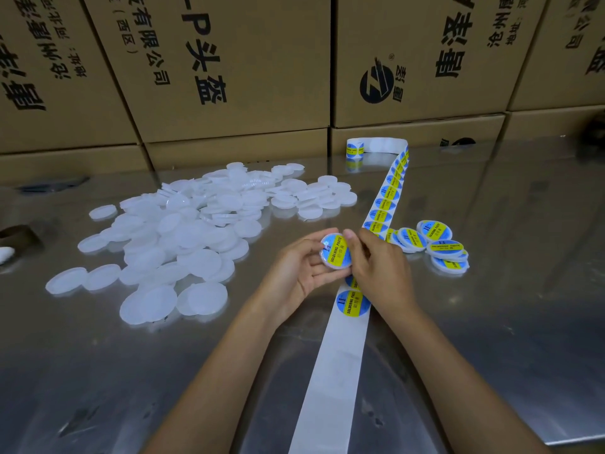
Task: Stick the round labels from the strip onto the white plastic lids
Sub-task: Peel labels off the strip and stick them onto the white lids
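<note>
- left hand (299,268) is cupping the labelled lid (334,253) just left of the strip (330,365);
- right hand (376,267) is pinching that lid's edge, thumb pressing on it, over the strip

"SOLDERING PASTE" is printed in black on the yellow band of the round label (335,253) on the held lid, and again on the next label (353,302) on the strip. Black Chinese characters, among them "有限公司", are printed on the cardboard boxes (209,60).
</note>
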The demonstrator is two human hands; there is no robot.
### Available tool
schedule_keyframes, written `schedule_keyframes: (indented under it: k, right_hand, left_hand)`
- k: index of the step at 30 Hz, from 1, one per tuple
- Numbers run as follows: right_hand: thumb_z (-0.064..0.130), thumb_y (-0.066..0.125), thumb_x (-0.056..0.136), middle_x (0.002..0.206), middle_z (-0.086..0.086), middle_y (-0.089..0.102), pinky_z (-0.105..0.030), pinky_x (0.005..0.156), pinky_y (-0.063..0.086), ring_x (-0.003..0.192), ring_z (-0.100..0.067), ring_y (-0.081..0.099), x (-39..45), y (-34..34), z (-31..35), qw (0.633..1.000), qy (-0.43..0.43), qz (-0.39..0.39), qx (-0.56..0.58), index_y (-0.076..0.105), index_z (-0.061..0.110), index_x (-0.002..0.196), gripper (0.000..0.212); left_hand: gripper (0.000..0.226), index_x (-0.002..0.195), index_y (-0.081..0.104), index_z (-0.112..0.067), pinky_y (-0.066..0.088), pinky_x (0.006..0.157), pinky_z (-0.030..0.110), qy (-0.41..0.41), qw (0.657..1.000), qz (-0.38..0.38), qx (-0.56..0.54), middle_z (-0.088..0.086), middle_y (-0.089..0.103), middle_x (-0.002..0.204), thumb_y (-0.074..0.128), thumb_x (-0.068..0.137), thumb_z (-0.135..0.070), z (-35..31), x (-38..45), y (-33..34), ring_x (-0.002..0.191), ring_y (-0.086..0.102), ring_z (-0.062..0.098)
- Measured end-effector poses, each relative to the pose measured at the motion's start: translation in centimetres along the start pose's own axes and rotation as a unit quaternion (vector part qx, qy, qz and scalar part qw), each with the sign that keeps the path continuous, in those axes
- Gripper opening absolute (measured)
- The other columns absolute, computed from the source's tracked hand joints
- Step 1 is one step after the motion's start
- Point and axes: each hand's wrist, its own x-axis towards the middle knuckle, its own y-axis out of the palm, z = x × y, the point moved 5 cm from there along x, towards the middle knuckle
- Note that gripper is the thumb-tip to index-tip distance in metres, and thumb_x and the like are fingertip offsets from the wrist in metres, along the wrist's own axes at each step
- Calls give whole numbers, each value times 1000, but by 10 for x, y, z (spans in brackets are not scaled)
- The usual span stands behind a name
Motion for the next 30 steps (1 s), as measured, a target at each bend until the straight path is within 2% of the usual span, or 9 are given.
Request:
schedule_keyframes:
  k: [2, 5, 9, 12, 17, 21, 25, 27, 30]
  right_hand:
    - [43, 41, 102, 52, 4, 53, -32, 51, 38, 56, -13, 52, 1, 1, -1, 1000, 0, 7, 5, 58, 19, 81, 36]
    - [42, 42, 102, 54, 5, 51, -32, 54, 36, 56, -13, 50, 0, 2, 0, 998, 3, 18, 54, 50, 25, 74, 34]
    - [78, 38, 85, 55, 10, 50, -30, 53, 34, 56, -14, 49, -3, 9, 4, 996, 26, 78, 34, 37, 21, 72, 59]
    - [88, 41, 74, 50, 6, 45, -28, 51, 32, 53, -14, 49, -6, 11, 9, 996, 5, 85, -33, 35, 19, 70, 69]
    - [74, 40, 88, 50, 3, 38, -29, 51, 27, 52, -15, 43, -7, 11, 11, 996, -19, 80, -18, 31, 19, 63, 61]
    - [59, 41, 96, 52, 2, 42, -32, 51, 30, 54, -18, 45, -3, 11, 4, 997, 20, 66, 31, 34, 18, 64, 53]
    - [52, 38, 100, 56, 0, 52, -34, 56, 41, 61, -21, 54, -1, 10, 1, 996, 38, 57, 50, 43, 17, 70, 47]
    - [46, 37, 103, 53, 5, 49, -33, 55, 35, 58, -15, 50, -2, 9, 3, 994, 45, 48, 86, 41, 23, 64, 45]
    - [40, 39, 105, 50, 11, 43, -23, 52, 29, 53, -8, 39, -1, 8, 5, 985, 50, 41, 158, 35, 24, 61, 47]
  left_hand:
    - [30, 125, 63, -6, 61, 76, 34, 28, 997, -9, 72, 18, 74, 109, 52, 98, 0, -1, -1, -2, 97, 74, 29]
    - [25, 114, 66, -9, 61, 71, 33, 71, 985, -53, 151, 17, 76, 101, 67, 91, 0, -5, -3, -7, 91, 75, 28]
    - [27, 109, 63, -5, 60, 64, 29, 111, 978, -110, 135, 17, 77, 93, 76, 86, -9, -13, -7, -14, 81, 75, 23]
    - [20, 100, 62, -4, 59, 59, 30, 131, 975, -132, 124, 18, 76, 90, 76, 87, -12, -16, -8, -17, 77, 75, 24]
    - [25, 89, 58, -7, 60, 53, 32, 118, 972, -142, 143, 18, 75, 86, 74, 89, -26, -14, -6, -19, 73, 75, 31]
    - [19, 110, 61, -6, 62, 70, 34, 99, 987, -53, 117, 19, 75, 104, 68, 94, -11, -9, -2, -13, 91, 75, 29]
    - [46, 129, 62, -15, 59, 84, 33, 74, 990, 36, 114, 14, 72, 117, 66, 89, 8, -6, 0, -6, 105, 71, 27]
    - [47, 124, 65, -15, 60, 82, 33, 76, 989, 25, 124, 14, 73, 114, 68, 85, 11, -7, -1, -7, 103, 72, 28]
    - [40, 116, 63, -8, 61, 72, 33, 93, 987, -43, 124, 16, 76, 102, 76, 81, 7, -11, -4, -11, 92, 75, 30]
